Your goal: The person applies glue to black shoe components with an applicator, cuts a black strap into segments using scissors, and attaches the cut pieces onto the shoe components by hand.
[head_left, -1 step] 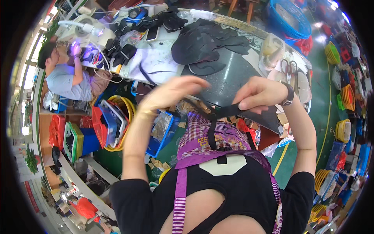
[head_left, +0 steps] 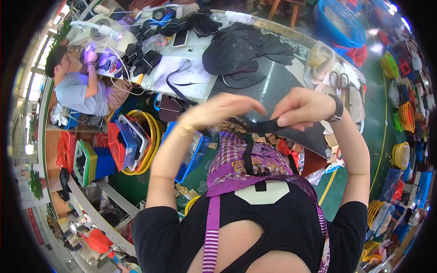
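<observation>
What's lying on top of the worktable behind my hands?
On the worktable: a pile of black pieces, scissors and a clear bag. The hands and black strip cover its near edge.

bare dark tabletop [head_left: 273, 86] ahead; fabric pile [head_left: 241, 50] beyond blocks.

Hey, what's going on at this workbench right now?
A person in a purple apron holds a black strap stretched between the left hand and right hand, above the edge of a worktable. Black fabric pieces lie piled on the table. Another person works at a machine further left.
</observation>
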A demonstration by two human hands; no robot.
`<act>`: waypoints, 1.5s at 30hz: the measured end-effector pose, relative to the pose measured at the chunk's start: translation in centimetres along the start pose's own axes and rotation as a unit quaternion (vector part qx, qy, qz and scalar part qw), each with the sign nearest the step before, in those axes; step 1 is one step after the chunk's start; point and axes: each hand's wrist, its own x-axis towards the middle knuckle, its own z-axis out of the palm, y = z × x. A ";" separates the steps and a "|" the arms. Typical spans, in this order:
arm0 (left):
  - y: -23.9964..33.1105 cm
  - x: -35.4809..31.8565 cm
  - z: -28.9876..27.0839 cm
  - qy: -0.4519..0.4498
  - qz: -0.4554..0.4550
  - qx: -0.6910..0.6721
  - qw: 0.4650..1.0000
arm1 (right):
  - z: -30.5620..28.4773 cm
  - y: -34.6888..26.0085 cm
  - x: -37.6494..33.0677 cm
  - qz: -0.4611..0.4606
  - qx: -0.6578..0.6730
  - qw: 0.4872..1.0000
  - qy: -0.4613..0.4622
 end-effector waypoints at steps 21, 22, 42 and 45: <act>-2.2 -8.8 1.2 0.103 -0.158 -0.170 0.967 | -6.2 3.3 -2.2 -0.039 -0.028 0.983 0.179; -2.7 -8.4 0.9 0.065 -0.157 -0.216 0.961 | -5.8 2.1 -1.1 -0.058 -0.042 0.989 0.133; -3.8 3.9 -0.6 0.108 -0.009 -0.322 0.941 | 0.6 2.6 -3.3 -0.333 0.285 0.852 0.287; -2.5 6.8 -0.5 0.161 0.025 -0.239 0.957 | 1.1 3.1 -5.9 -0.340 0.218 0.855 0.326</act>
